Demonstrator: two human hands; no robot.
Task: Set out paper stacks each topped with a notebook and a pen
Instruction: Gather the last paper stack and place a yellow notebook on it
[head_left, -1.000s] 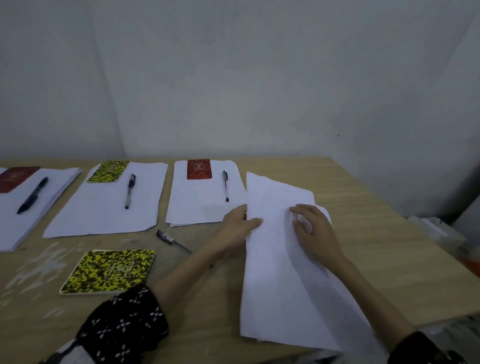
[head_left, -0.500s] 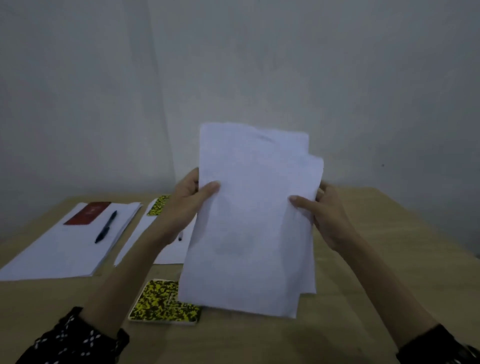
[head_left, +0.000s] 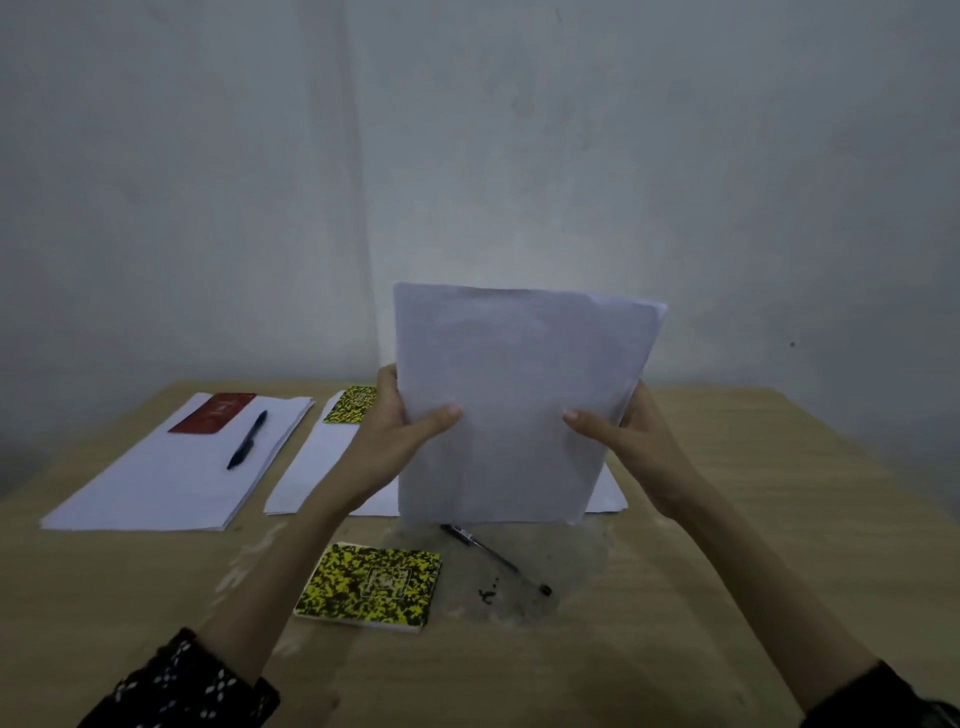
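I hold a sheaf of white paper (head_left: 514, 400) upright above the table, its lower edge close to the tabletop. My left hand (head_left: 400, 431) grips its left edge and my right hand (head_left: 623, 441) grips its right edge, thumbs on the near face. Below it lie a loose yellow-black notebook (head_left: 371, 584) and a loose black pen (head_left: 493, 558). At the far left a paper stack (head_left: 156, 478) carries a red notebook (head_left: 213, 412) and a black pen (head_left: 247, 439). A second stack (head_left: 317, 462) bears a yellow-black notebook (head_left: 351, 404). A third stack (head_left: 605, 493) is mostly hidden behind the held sheets.
The wooden table (head_left: 753, 519) stretches to the right with bare surface there. A grey wall (head_left: 467, 156) stands right behind the table's far edge. Pale scuff marks and a dark ink blot (head_left: 487, 594) mark the wood near the loose pen.
The sheaf lay flat on the table a second ago; both hands lifted it upright, and its sheets now sit squared together. My view has swung left.
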